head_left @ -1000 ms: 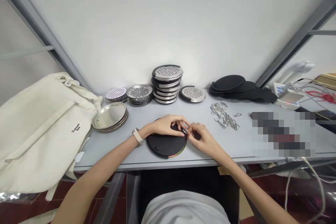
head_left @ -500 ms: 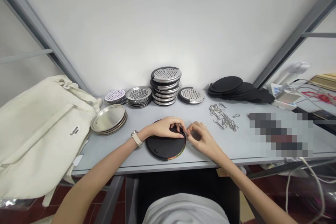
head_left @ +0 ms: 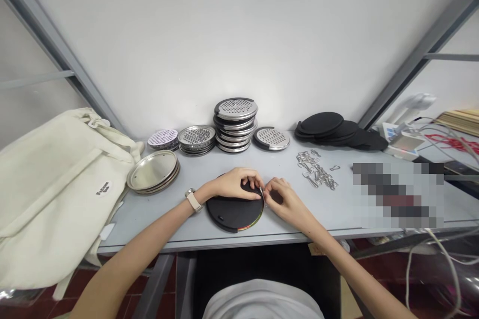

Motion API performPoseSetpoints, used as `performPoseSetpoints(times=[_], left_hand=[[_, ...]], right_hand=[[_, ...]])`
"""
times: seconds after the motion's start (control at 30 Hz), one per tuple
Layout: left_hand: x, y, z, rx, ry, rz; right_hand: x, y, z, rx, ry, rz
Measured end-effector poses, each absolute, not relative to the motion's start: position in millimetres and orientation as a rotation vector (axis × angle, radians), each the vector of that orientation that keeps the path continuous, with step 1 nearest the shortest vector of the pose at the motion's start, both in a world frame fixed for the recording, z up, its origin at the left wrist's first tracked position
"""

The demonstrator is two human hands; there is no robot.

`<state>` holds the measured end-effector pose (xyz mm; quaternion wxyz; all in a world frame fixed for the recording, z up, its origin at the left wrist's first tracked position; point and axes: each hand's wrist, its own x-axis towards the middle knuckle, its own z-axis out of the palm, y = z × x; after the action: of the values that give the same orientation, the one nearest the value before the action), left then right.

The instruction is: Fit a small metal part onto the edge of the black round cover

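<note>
A round black disc (head_left: 232, 214) lies flat on the table, its lower rim showing multicoloured layers. My left hand (head_left: 235, 184) rests on top of it, fingers curled to the right edge. My right hand (head_left: 286, 204) comes in from the right, and its fingertips meet the left hand's at the rim. Between them a small metal ring or clip (head_left: 261, 191) sits at the disc's edge, mostly hidden by the fingers. A pale-strapped watch (head_left: 193, 201) is on my left wrist.
On the grey table (head_left: 179, 224) behind my hands stand stacks of perforated steel grater discs (head_left: 235, 124), plain steel lids (head_left: 153, 172) and black discs (head_left: 337, 129). Metal clips (head_left: 316, 172) lie in a heap to the right. A cream canvas bag (head_left: 56, 194) fills the left.
The whole scene sits slightly lower and further left in the view. My hands stay at the disc's rim, their fingers shifting only slightly around the metal piece.
</note>
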<state>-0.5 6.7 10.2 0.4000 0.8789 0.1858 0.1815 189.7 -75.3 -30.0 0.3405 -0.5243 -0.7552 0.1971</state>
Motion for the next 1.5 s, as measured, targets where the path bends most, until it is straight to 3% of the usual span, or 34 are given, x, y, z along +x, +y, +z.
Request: performPoseSetpoints(times=[1.5], left_hand=[[-0.4,6.1,6.8,2.279,0.483,0.539]], right_hand=[[189.2,-77.0,-28.5,-1.427,-2.029,0.471]])
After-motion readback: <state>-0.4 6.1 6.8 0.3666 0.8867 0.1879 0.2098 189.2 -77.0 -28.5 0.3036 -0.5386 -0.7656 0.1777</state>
